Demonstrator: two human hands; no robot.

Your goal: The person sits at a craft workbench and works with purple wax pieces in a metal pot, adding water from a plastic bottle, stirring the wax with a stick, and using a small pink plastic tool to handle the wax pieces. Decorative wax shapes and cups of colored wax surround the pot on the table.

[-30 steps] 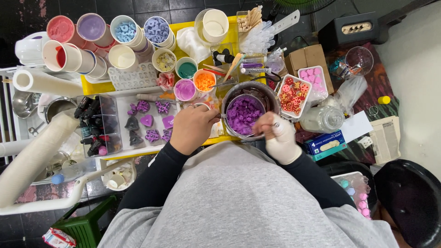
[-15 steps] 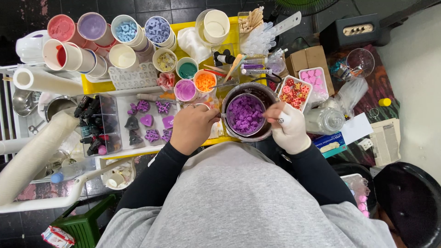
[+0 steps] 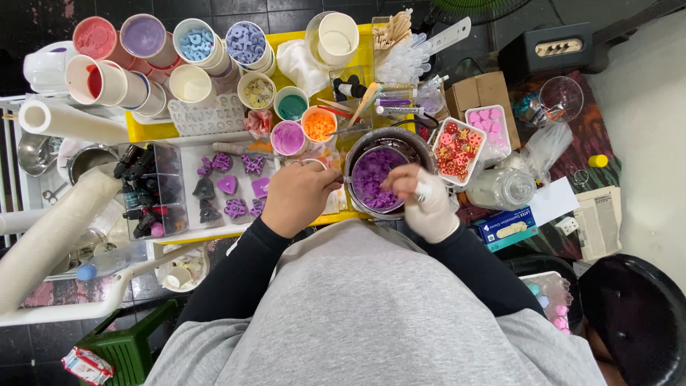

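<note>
**A:** ok so what's on the table, left to right? I see a white paper roll (image 3: 68,121) out at 9 o'clock, then a clear tray of small dark bottles (image 3: 146,189).

**B:** yep, and next to that a white tray of purple moulded shapes (image 3: 232,187), hearts and little figures. Right of it is the left hand (image 3: 299,196), bare, fingers curled together. Its fingertips sit at the left rim of the metal bowl (image 3: 389,179), and something small and ring-like shows by them, but I can't tell whether it's pinching that or the rim.

**A:** and the bowl's full of purple stuff?

**B:** purple wax pieces (image 3: 375,180), looks like, piled in the middle. The right hand (image 3: 427,201) is in a white glove and sits at the bowl's 4 o'clock edge, fingers bunched together over the purple; whether they clamp anything I can't tell.

**A:** so which hand's closer to the purple?

**B:** the gloved right one, it's over it. From those fingers the pile lies toward 10 o'clock. The left only reaches the rim at 9. Further right there's a white dish of red and pink shapes (image 3: 457,149) and a clear jar (image 3: 504,189) on its side.
</note>
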